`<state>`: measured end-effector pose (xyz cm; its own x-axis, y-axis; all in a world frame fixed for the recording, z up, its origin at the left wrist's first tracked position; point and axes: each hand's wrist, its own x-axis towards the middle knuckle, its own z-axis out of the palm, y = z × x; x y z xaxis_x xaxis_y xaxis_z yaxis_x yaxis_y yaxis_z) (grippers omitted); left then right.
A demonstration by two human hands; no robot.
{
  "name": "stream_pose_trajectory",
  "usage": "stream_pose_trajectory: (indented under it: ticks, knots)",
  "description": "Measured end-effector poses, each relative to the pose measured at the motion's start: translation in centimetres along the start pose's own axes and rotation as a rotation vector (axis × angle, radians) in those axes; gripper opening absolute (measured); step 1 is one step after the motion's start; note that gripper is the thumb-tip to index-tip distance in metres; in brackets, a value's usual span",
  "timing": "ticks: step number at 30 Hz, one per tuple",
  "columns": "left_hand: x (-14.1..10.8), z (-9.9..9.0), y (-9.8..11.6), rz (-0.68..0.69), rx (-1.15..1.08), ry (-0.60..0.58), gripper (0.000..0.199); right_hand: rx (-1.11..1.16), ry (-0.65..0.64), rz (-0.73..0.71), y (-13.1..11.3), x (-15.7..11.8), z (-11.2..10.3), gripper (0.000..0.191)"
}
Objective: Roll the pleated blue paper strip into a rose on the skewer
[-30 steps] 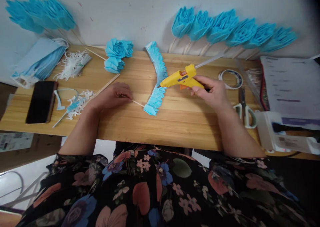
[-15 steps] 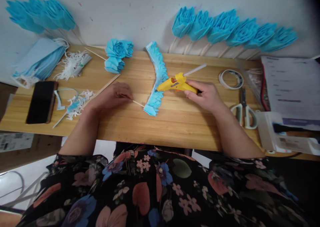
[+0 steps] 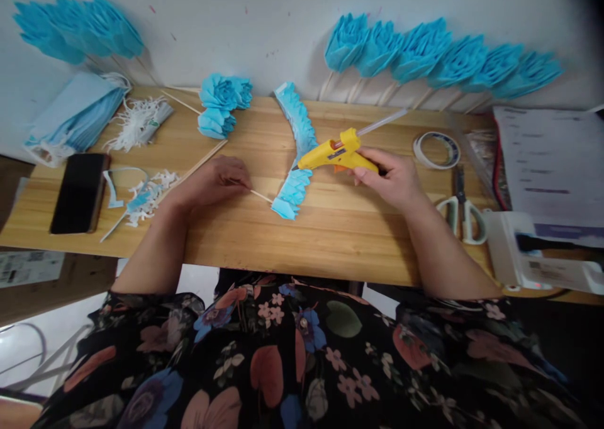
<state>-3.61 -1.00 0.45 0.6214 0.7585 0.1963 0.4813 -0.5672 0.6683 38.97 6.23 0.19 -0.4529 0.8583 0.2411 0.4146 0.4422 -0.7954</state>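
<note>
R hand (image 3: 389, 176) wrapped round glue gun (image 3: 333, 155), nozzle approx mid blue strip (image 3: 303, 133), contact unclear. L hand (image 3: 225, 180), nearer, pinching stick (image 3: 261, 195) to strip's near end. Strip's on table (image 3: 340, 228) btwn hands, long axis roughly fore-aft.

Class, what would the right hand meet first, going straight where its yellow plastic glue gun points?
The glue gun in the right hand would probably meet the pleated light blue strip first; depth is unclear, so they may be touching.
</note>
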Motion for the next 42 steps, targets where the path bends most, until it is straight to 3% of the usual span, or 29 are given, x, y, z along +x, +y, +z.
stream_pose_trajectory:
  ticks: [6, 12, 17, 24, 31, 37, 42]
  knots:
    - [-0.1, 0.1, -0.2, 0.057, 0.01, 0.021, 0.028, -0.074, -0.071, -0.019, 0.0, 0.1, 0.7, 0.043]
    - [-0.1, 0.1, -0.1, -0.005, -0.021, 0.007, 0.034, 0.072, -0.021, 0.065, 0.7, 0.2, 1.4, 0.052]
    - [0.0, 0.1, -0.1, 0.017, 0.0, 0.004, 0.037, 0.186, 0.0, 0.098, 0.2, 0.2, 0.6, 0.052]
    - [0.0, 0.2, -0.2, 0.048, -0.012, 0.028, 0.031, 0.154, 0.041, 0.123, -0.4, 0.3, 0.0, 0.051]
    - [-0.1, 0.1, 0.1, -0.001, -0.007, 0.009, 0.036, 0.009, -0.006, 0.079, -0.3, 0.2, 0.1, 0.048]
    - [0.0, -0.1, 0.0, 0.068, -0.002, 0.009, 0.037, 0.128, 0.076, 0.111, 0.3, 0.5, -0.1, 0.053]
    - [-0.3, 0.0, -0.3, 0.038, -0.008, 0.034, 0.041, 0.136, 0.118, 0.09, 0.9, 0.7, -0.7, 0.057]
